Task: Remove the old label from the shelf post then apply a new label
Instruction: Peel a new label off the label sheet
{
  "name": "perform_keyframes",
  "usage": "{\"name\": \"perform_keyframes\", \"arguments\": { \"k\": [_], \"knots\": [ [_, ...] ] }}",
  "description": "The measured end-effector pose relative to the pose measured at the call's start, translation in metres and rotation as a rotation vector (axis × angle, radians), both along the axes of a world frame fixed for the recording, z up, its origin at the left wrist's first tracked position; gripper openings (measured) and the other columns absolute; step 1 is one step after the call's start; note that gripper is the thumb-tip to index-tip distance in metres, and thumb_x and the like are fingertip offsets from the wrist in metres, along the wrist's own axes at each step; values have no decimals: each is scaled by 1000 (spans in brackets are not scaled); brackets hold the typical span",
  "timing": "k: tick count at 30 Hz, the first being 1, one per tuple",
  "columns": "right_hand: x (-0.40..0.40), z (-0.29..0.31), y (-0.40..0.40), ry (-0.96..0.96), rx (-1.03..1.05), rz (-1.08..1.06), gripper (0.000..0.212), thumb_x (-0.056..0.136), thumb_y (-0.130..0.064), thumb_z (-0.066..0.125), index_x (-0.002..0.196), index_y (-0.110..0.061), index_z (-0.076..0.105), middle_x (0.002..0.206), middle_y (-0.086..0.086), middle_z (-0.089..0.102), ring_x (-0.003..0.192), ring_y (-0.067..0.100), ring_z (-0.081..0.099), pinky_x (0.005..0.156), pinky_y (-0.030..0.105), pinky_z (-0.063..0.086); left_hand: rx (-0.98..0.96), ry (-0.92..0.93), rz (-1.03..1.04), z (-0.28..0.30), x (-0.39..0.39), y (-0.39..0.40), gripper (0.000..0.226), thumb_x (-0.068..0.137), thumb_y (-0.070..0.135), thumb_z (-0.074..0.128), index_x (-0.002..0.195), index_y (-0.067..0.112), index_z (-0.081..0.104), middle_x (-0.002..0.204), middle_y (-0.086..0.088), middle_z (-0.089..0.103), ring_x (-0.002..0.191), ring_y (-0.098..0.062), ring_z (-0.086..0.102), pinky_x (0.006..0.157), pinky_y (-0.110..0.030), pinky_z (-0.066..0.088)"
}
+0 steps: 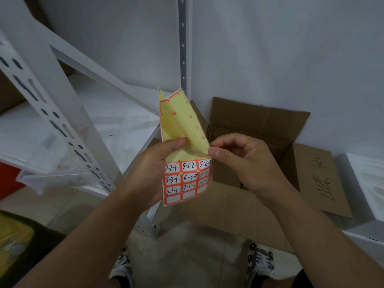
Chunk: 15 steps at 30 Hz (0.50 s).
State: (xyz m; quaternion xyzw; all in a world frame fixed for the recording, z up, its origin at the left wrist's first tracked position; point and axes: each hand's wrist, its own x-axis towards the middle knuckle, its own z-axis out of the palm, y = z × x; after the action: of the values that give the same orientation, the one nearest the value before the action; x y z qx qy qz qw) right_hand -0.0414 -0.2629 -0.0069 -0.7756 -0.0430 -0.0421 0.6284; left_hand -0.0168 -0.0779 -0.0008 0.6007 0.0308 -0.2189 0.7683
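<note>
Left grip [158, 163] clasped, right grip [239, 161] pinching (thumb forward) — forearms raised.

label sheet [188, 179] handwritten 5-2-1, 5-2-2, 5-3-2

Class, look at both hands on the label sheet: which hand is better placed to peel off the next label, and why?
Probably the right hand: its thumb and forefinger pinch at the label sheet edge beside the top row of written labels. The left hand grips the sheet, steadying it.

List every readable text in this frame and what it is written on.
"5-2-1", "5-2-2": top row of the label sheet.
"5-3-1", "5-3-2": second row.
"7-1-1": third row, uncertain.
Right column and other lower labels: cut off, blurred or blank.
Handwritten characters on the cardboard box flap: legible strokes, not readable to me.
</note>
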Motion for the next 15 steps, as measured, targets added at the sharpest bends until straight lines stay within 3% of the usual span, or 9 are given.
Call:
{"name": "perform_keyframes", "arguments": {
  "k": [4, 7, 10, 12, 15],
  "knots": [
    [0, 1, 2, 18, 33, -13, 34, 73, -35, 66, 104, -21, 64, 96, -3, 70, 90, 6, 67, 71, 22, 57, 94, -96, -90, -2, 0, -4, 51, 66, 39, 81, 109, 26, 58, 92, -1, 76, 89, -27, 73, 84, -47, 57],
    [0, 5, 2, 61, 98, 23, 27, 76, -33, 63, 97, -17, 64, 87, -3, 72, 79, 9, 69, 61, 23, 56, 148, -190, -84, -3, -2, -10, 61, 65, 41, 80, 119, 23, 57, 97, 0, 76, 88, -24, 74, 80, -44, 60],
    [0, 6, -2, 91, 217, 19, 23, 75, -31, 63, 90, -14, 62, 82, 0, 73, 77, 14, 70, 68, 29, 55, 201, -198, -34, -5, -2, -14, 61, 62, 41, 73, 118, 20, 60, 98, -2, 76, 84, -23, 75, 78, -44, 60],
    [0, 8, -4, 99, 203, -30, 21, 75, -33, 63, 87, -17, 61, 84, 0, 73, 79, 17, 71, 72, 35, 58, 269, -204, 62, -6, 3, -16, 54, 70, 39, 74, 118, 23, 57, 100, 3, 74, 80, -17, 74, 72, -34, 61],
    [-2, 8, -4, -3, 114, -181, 8, 84, -24, 65, 84, -18, 60, 85, -5, 74, 78, 12, 72, 64, 25, 59, 511, -416, 398, -9, 7, -17, 63, 81, 31, 75, 131, 28, 36, 105, 14, 54, 90, -5, 60, 65, -12, 48]
  ]
}}
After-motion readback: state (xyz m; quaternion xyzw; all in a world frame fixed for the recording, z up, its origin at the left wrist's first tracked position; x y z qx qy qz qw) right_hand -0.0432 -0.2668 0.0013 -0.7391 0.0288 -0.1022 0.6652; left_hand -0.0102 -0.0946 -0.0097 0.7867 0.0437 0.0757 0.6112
